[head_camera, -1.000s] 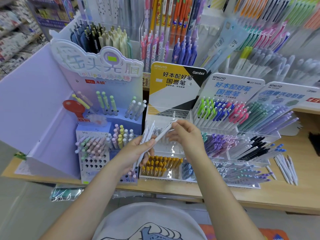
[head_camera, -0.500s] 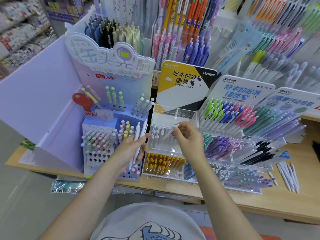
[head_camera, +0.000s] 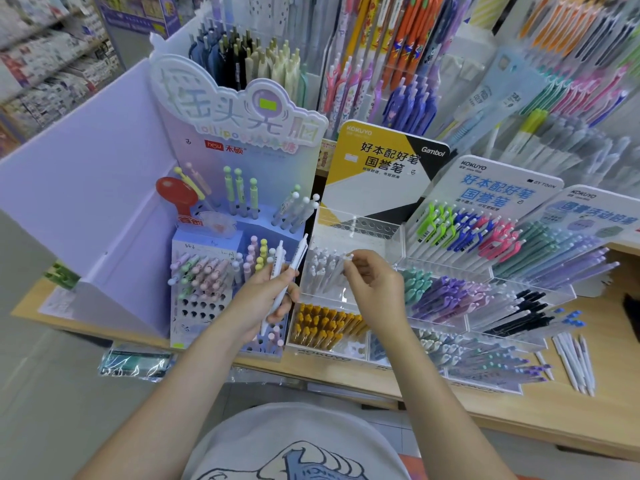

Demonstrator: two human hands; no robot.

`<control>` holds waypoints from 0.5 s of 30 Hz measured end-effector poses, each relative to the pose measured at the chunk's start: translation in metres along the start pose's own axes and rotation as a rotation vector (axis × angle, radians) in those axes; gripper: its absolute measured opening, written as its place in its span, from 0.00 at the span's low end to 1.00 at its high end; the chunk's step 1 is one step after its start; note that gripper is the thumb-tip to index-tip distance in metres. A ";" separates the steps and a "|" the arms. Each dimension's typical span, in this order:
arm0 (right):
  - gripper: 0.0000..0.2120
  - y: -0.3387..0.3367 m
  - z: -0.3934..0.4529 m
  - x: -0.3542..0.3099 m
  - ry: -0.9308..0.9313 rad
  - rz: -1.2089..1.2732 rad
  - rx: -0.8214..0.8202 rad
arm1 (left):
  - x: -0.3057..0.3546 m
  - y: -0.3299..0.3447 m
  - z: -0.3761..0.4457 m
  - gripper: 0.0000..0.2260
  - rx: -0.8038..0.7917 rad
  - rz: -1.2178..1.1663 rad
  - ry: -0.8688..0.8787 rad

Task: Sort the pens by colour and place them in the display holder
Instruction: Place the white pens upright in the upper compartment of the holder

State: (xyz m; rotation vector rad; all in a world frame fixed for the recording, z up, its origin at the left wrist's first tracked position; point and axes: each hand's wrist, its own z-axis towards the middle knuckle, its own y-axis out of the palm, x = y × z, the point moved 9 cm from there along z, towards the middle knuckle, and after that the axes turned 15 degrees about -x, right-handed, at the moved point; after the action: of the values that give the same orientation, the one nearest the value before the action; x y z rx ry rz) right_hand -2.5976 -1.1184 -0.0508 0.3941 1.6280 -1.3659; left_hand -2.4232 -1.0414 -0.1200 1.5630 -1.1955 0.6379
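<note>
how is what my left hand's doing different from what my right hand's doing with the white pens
The left hand grips a small bunch of white pens, upright and clear of the clear holder. The right hand pinches just one white pen by its top end, at the holder's middle tier among other white pens. The left hand is in front of the blue stand; the right is over the clear holder. Both hold white pens.

Head view looks down, close over display holder [head_camera: 349,271].
</note>
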 end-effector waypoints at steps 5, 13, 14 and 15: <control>0.08 -0.001 0.002 -0.004 -0.024 -0.032 -0.001 | -0.001 -0.001 -0.001 0.09 -0.003 0.001 -0.011; 0.08 0.025 0.001 0.010 0.022 -0.149 -0.119 | -0.002 -0.001 0.000 0.08 -0.017 -0.007 -0.006; 0.07 0.028 0.002 0.011 0.026 -0.149 -0.123 | -0.002 0.000 -0.001 0.07 -0.021 -0.005 -0.008; 0.07 0.030 0.003 0.012 0.034 -0.151 -0.129 | -0.002 0.001 -0.001 0.06 -0.027 -0.002 -0.009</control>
State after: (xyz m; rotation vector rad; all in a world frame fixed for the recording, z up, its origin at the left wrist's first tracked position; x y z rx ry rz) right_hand -2.5806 -1.1148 -0.0780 0.2228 1.7935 -1.3619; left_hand -2.4249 -1.0397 -0.1208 1.5459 -1.2048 0.6122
